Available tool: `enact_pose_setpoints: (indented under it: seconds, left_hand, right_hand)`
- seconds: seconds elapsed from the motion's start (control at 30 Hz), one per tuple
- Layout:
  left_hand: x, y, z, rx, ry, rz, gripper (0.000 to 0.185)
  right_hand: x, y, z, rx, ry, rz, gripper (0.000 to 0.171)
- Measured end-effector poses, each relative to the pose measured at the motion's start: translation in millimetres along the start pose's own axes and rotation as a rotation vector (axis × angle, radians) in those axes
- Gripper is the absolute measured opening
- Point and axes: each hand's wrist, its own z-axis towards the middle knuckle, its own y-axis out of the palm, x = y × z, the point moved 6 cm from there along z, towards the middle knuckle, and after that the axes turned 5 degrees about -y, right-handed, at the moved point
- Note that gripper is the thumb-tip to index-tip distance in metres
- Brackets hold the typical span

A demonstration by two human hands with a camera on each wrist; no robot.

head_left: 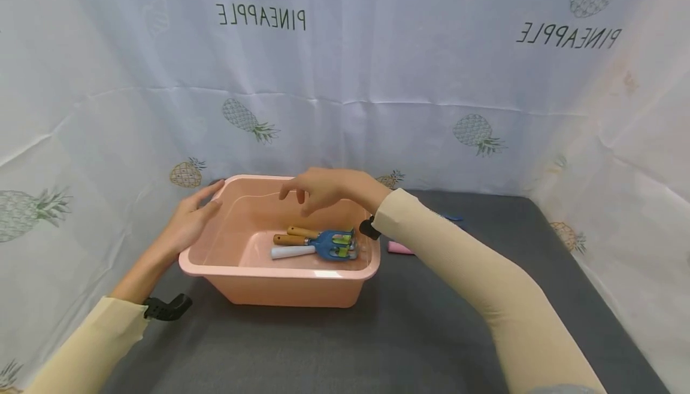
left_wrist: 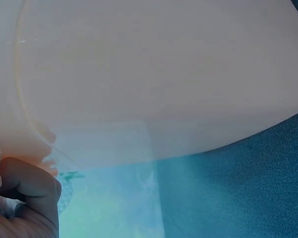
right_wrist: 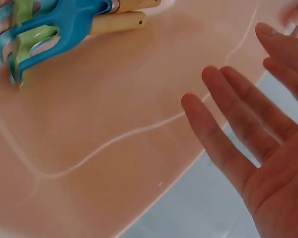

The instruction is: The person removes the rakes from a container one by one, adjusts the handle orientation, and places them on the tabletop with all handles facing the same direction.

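A pink plastic basin (head_left: 280, 273) stands on the dark table. My left hand (head_left: 187, 224) grips its left rim, the thumb lying along the edge; in the left wrist view, the bent fingers (left_wrist: 37, 181) show at the basin wall. My right hand (head_left: 322, 190) hovers over the back rim, holding nothing, its fingers spread and loosely bent in the right wrist view. Inside the basin, towards its right end, several small garden tools lie together. A blue hand rake (head_left: 326, 243) with a wooden handle is uppermost, with green parts among its tines. A white handle (head_left: 293, 252) lies alongside.
Right of the basin, a pink handle (head_left: 399, 248) lies on the dark table (head_left: 345, 346), partly hidden by my right sleeve. Beyond the forearm, a blue piece (head_left: 451, 218) peeks out. A white pineapple-print curtain (head_left: 345, 124) hangs close behind the basin and along both sides.
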Motion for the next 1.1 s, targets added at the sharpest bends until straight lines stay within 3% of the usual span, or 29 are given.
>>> enact_pose_setpoints:
  seconds: [0.2, 0.33, 0.6, 0.87, 1.1]
  left_hand:
    - [0.1, -1.9, -0.1, 0.003, 0.005, 0.019, 0.058]
    - [-0.2, -1.8, 1.0, 0.007, 0.006, 0.035, 0.057]
    - [0.3, 0.4, 1.4, 0.007, -0.001, 0.022, 0.057]
    - [-0.4, -0.2, 0.9, 0.009, -0.007, 0.017, 0.057]
    - [1.0, -1.5, 0.6, 0.018, 0.002, 0.039, 0.057]
  right_hand:
    - [-5, 9, 20, -0.033, -0.005, 0.001, 0.053]
    - [-1, 21, 29, -0.042, 0.017, 0.059, 0.05]
    - [11, 50, 42, -0.12, 0.123, 0.299, 0.052]
    - [17, 66, 51, -0.153, 0.219, 0.453, 0.054]
    - [24, 76, 61, -0.123, 0.243, 0.465, 0.055]
